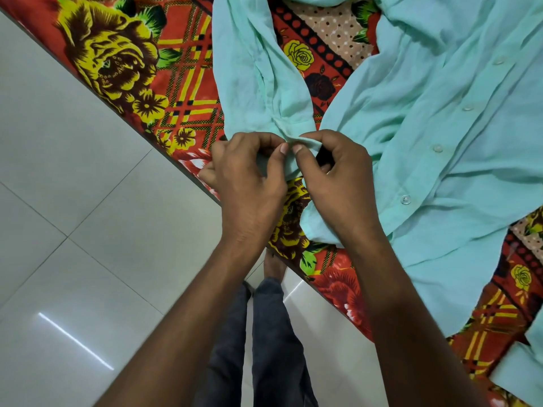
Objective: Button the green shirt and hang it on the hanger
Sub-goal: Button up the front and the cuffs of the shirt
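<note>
On the left lay the tiled floor (pixel 88 230), and beside it the bed (pixel 117 63) with its red flowered sheet ran from the far left to the near right. The shirt (pixel 440 142) was spread on this sheet, mostly to the right of the hands, and one sleeve (pixel 258 69) came down from the far side to end at the bed's near edge.

The left hand (pixel 249 183) pinched the cuff (pixel 291 160) of that sleeve between thumb and curled fingers (pixel 277 160). The right hand (pixel 340 183) pinched the same cuff from the other side, and the two thumbs almost touched. The cuff was therefore held between the two hands, and the sleeve's long axis ran away from the person, so both hands were equally near. The cuff button itself could not be seen.

Further right, a row of buttons (pixel 437 148) ran along the shirt front. Whether these were closed was hard to tell. No hanger was in view, so I judge that hanging was not yet near.
</note>
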A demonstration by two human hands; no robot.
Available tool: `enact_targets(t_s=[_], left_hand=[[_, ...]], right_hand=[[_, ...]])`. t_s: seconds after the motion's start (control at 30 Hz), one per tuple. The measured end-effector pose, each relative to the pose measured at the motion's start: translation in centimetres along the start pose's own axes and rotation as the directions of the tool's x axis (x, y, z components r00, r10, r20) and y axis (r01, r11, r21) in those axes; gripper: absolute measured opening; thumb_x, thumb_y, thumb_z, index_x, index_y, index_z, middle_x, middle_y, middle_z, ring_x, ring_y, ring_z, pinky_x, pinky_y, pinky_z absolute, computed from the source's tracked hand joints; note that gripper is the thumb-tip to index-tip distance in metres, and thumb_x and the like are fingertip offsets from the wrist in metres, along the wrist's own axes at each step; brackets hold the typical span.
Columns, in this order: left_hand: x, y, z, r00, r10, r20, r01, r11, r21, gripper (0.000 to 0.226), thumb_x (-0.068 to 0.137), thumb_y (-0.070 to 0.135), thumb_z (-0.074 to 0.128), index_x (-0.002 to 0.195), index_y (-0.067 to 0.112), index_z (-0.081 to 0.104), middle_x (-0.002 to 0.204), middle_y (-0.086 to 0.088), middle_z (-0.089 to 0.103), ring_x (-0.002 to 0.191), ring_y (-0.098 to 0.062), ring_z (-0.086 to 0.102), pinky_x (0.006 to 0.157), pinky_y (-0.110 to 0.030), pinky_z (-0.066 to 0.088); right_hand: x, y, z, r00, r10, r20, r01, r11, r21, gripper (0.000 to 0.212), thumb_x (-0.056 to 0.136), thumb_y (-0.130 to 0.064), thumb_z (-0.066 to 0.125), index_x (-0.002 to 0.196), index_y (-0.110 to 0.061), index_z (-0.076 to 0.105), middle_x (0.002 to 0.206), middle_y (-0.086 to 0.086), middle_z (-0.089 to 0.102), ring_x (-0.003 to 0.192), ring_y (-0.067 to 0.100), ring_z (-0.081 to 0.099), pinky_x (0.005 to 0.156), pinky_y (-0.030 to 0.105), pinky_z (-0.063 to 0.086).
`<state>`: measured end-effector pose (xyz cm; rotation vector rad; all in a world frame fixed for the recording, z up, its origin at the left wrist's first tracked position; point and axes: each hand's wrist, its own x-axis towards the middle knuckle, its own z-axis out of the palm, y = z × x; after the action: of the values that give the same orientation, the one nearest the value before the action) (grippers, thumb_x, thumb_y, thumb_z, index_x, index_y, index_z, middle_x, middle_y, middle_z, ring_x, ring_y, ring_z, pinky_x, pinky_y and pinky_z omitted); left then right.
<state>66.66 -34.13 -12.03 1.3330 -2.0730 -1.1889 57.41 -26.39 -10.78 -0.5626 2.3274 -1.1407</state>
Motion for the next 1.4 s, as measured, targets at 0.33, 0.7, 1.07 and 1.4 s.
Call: enact_targets(t_s=[0.33,0.7,1.07,1.4], left_hand=[[-0.2,0.0,0.2,1.000,0.002,-0.027,-0.001,1.000,0.010,0.009,0.096,0.032,0.066,0.097,0.028,0.074,0.094,0.022,0.064,0.100,-0.003,0.047,0.091,-0.041,0.032],[-0.2,0.1,0.0,0.999,-0.028,-0.030,0.027,0.999,-0.043,0.010,0.095,0.028,0.066,0.099,0.026,0.074,0.088,0.030,0.060,0.101,-0.007,0.052,0.094,-0.049,0.036],[-0.2,0.3,-0.8,0.997,-0.077,0.017,0.078,0.990,-0.120,0.026,0.098,0.047,0.061,0.098,0.028,0.078,0.090,0.015,0.073,0.098,-0.014,0.061,0.091,-0.055,0.049],[0.0,0.7,-0.9,0.990,-0.136,0.025,0.138,0.944,-0.301,0.023,0.089,0.014,0.079,0.105,0.013,0.063,0.098,-0.003,0.072,0.090,-0.009,0.072,0.077,-0.020,0.056]], right_hand=[[-0.5,0.0,0.4,0.993,-0.109,-0.050,0.108,0.994,-0.020,0.012,0.095,-0.018,0.070,0.104,-0.014,0.078,0.092,-0.004,0.070,0.077,0.004,0.062,0.072,0.011,0.045],[0.3,-0.4,-1.4,0.988,-0.085,0.128,0.074,0.993,0.094,0.010,0.095,-0.013,0.071,0.099,-0.013,0.080,0.084,-0.010,0.075,0.072,-0.005,0.065,0.067,0.008,0.046],[0.5,-0.1,-0.4,0.987,-0.153,0.055,0.153,0.988,-0.007,0.005,0.092,-0.012,0.073,0.095,-0.012,0.077,0.087,-0.003,0.072,0.074,-0.003,0.061,0.067,0.005,0.041],[0.0,0.1,-0.5,0.985,-0.168,0.047,0.168,0.986,0.006,0.007,0.096,-0.016,0.071,0.100,-0.012,0.075,0.093,-0.004,0.072,0.082,0.002,0.063,0.070,0.007,0.043]])
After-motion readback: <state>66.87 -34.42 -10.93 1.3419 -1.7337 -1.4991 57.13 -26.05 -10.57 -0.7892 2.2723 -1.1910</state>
